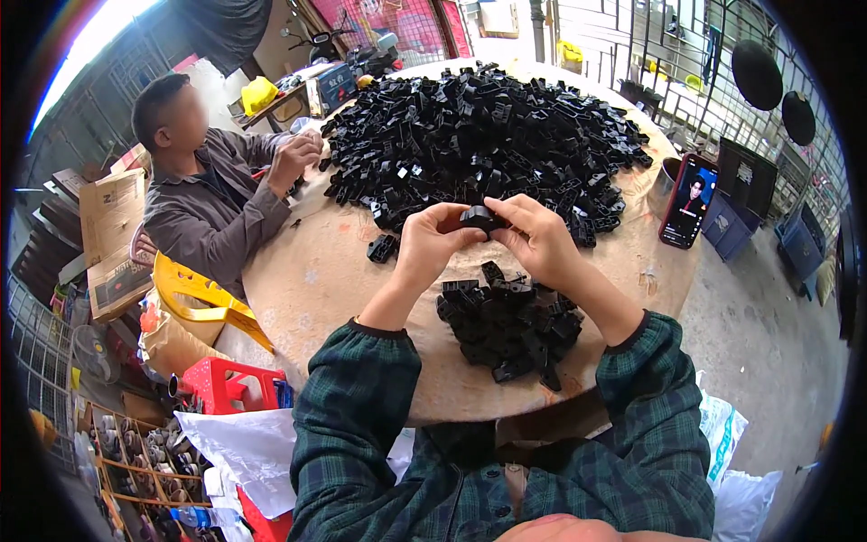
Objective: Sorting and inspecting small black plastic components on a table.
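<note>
While Work Heaps Up, One Black Piece (479,218) Gets Attention

Left hand (435,237) and right hand (540,237) pinch the piece above the tabletop (312,275), between a large pile (470,131) and a smaller heap (510,332), apparently checking or fitting it; the next move seems to call for a steady grip. Contents of a blue bin (730,230) at right cannot be made out.

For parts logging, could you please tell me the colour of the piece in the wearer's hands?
The held piece is black, best seen in the head view.
</note>
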{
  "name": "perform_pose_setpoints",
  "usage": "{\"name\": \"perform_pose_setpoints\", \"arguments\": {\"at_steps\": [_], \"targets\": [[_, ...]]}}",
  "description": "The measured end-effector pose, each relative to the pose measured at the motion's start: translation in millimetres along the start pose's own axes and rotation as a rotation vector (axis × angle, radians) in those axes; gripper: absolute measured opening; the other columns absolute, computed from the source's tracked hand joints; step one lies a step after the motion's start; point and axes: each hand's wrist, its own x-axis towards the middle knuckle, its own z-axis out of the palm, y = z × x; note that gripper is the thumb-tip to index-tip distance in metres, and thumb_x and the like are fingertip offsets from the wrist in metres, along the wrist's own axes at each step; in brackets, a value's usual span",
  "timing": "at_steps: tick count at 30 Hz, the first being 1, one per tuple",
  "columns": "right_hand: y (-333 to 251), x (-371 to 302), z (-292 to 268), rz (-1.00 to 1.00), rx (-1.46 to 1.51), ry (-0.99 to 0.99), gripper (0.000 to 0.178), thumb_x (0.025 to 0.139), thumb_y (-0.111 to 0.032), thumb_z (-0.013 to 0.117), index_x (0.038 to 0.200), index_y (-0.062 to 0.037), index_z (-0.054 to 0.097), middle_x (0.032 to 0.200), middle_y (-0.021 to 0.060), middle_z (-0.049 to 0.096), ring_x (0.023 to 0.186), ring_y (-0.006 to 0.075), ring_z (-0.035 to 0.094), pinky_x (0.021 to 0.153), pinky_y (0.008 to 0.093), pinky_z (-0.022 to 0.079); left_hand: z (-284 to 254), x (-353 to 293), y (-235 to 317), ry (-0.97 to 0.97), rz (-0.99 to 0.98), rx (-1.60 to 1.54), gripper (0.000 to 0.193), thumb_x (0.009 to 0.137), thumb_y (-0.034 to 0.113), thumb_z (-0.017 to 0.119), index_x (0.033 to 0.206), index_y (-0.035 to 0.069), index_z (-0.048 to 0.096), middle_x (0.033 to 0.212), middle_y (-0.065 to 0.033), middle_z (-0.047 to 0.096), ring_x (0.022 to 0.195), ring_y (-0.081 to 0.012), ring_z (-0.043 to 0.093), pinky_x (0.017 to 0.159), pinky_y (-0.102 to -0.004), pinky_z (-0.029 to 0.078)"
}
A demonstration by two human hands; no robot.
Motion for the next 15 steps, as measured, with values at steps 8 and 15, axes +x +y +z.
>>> {"name": "perform_pose_setpoints", "arguments": {"at_steps": [8, 15], "targets": [[-9, 0, 9, -0.187, -0.296, 0.114, 0.04, 0.069, 0.004, 0.065, 0.108, -0.0026, 0.06, 0.083, 0.0088, 0.057, 0.074, 0.0247, 0.055, 0.063, 0.0327, 0.047, 21, -9, -16, 0.089, -0.053, -0.366, 0.036, 0.081, 0.002, 0.064, 0.115, -0.003, 0.054, 0.085, -0.0043, 0.063, 0.078, -0.008, 0.058, 0.073, -0.0204, 0.048], [-6, 4, 10, -0.276, -0.305, 0.175, 0.036, 0.064, -0.002, 0.071, 0.099, -0.0028, 0.064, 0.079, 0.0072, 0.056, 0.073, 0.0235, 0.054, 0.063, 0.0319, 0.046, 23, -9, -7, 0.076, -0.031, -0.517, 0.03, 0.083, -0.001, 0.06, 0.113, -0.002, 0.055, 0.089, -0.0051, 0.062, 0.081, -0.0091, 0.058, 0.074, -0.0202, 0.048]]}}
